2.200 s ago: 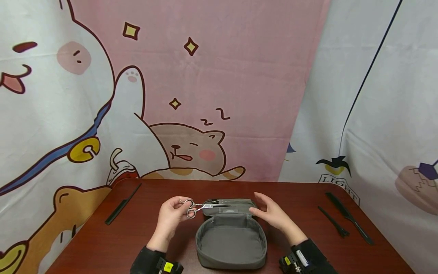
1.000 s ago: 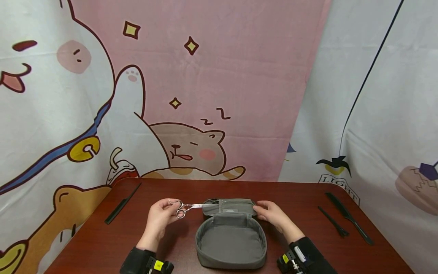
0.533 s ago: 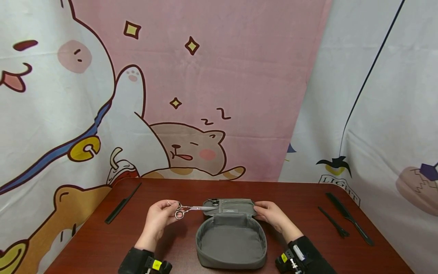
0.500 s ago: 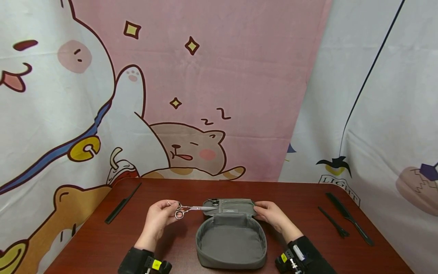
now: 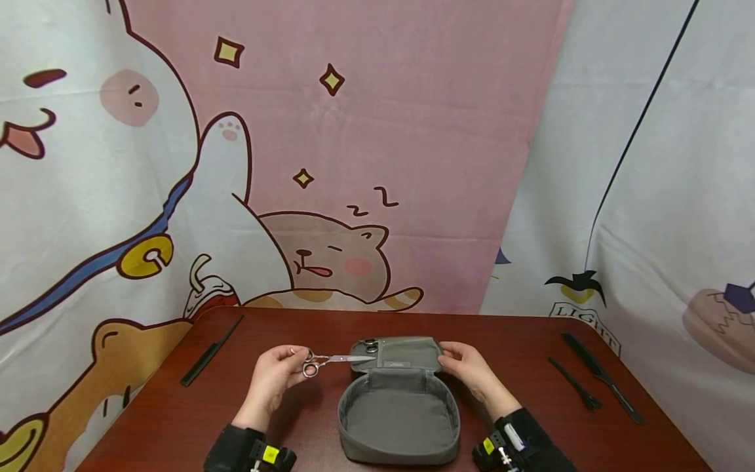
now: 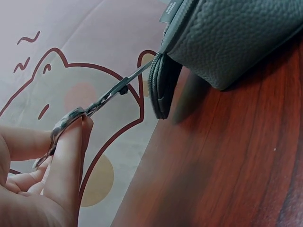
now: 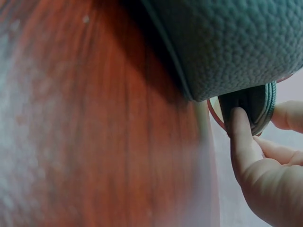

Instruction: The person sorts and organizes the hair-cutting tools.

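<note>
In the head view my left hand (image 5: 268, 380) pinches silver scissors (image 5: 324, 359) by their finger rings. The blades point right, and their tips overlap the left part of the raised lid (image 5: 413, 354) of a grey zip case (image 5: 398, 452). Closer up, in the left wrist view, the scissors (image 6: 106, 96) slant up to the lid's zipped edge. My right hand (image 5: 472, 370) grips the lid's right edge, with thumb and fingers on either side of it in the right wrist view. The case's deep lower part lies unzipped below the lid, its grey lining showing.
A small dark ringed item (image 5: 370, 345) shows at the lid's upper left. On the table's left lies a black comb (image 5: 212, 351). Two dark slim tools lie at the right: a long comb-like one (image 5: 601, 375) and a shorter one with a flared end (image 5: 575, 383).
My left hand has drawn the scissors leftward from over the lid's middle. My right hand, earlier spread beside the lid, now grips its edge, and the lid's far edge has risen slightly.
</note>
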The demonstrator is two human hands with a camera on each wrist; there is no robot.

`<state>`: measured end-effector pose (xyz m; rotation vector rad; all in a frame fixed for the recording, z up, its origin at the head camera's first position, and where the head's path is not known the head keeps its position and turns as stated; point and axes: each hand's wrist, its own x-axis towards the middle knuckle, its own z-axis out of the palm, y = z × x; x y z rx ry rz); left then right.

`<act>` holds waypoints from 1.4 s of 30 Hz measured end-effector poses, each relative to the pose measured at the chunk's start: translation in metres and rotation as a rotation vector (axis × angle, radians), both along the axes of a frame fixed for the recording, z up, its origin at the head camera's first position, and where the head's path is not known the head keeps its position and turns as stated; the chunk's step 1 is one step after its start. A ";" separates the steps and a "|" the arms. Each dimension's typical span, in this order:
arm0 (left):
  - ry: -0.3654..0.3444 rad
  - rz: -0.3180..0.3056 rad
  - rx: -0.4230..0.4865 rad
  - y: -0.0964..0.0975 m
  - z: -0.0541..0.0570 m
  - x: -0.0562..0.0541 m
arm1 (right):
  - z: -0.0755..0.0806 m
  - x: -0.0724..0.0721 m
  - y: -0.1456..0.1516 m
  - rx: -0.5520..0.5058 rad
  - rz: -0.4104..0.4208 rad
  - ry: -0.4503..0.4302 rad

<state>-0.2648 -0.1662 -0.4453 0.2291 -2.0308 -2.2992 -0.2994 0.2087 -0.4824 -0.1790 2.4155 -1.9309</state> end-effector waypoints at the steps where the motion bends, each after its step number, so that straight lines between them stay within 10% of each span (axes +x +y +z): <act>1: -0.002 0.003 0.001 0.000 0.000 0.000 | 0.000 0.000 0.000 -0.003 -0.007 0.007; 42: -0.010 -0.007 -0.123 0.005 -0.014 -0.014 | 0.012 0.001 -0.001 -0.155 -0.075 0.084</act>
